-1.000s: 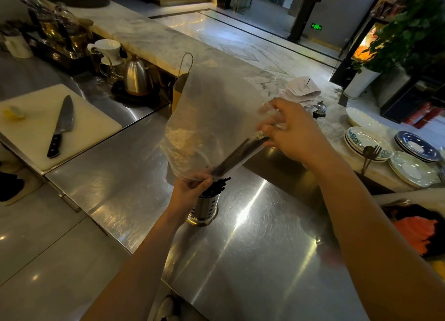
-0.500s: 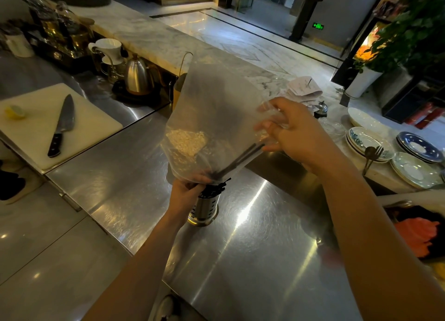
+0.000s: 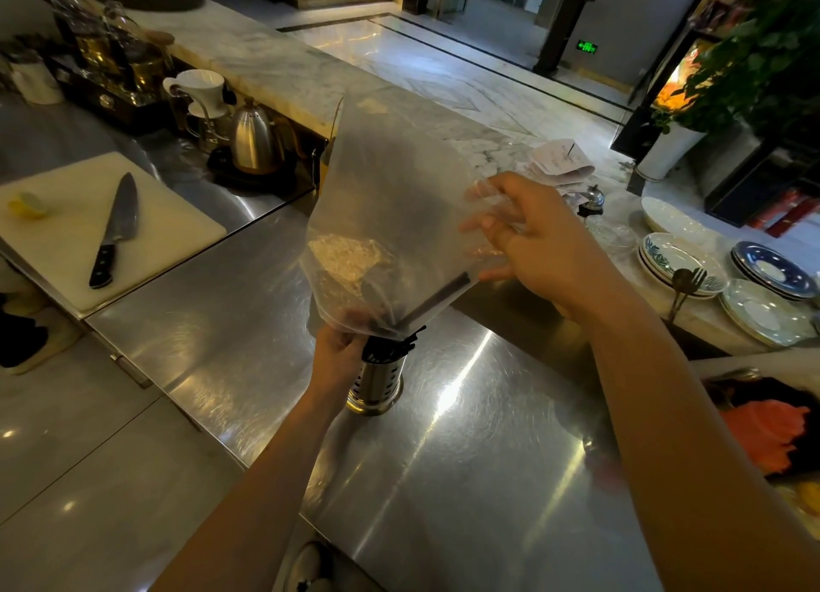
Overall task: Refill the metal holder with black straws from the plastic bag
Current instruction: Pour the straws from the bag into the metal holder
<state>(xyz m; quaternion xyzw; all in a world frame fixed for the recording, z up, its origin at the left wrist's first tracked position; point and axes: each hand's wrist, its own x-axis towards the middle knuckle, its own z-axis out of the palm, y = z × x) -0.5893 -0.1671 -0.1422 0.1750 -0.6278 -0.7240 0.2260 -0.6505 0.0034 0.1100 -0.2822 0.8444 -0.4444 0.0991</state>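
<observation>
Left hand closed tight around the bunched bottom of the plastic bag, right on top of the metal holder. Right hand loosely open, fingers spread, touching the bag's right side near the upper end of the last black straws. Those straws slanted inside the bag, lower ends down in the pinched neck. More straw tips poking out of the holder, just under the bag.

Holder upright on the shiny steel counter, a little back from the counter's left edge. Lots of bare steel in front and to the right of the holder. Left of that edge, a lower grey surface. Behind the holder, a dark gap, then a marble ledge with stacked plates and a fork far right.

Off to the left, well apart: a white cutting board with a knife and a bit of lemon, and a kettle.

Hard to see: how many straws sit in the bag, since the plastic is cloudy. Left fingers mostly hidden behind the bag. Holder's rim hidden by the bag and hand. Something orange and black cut off at the right edge, too unclear to name.
</observation>
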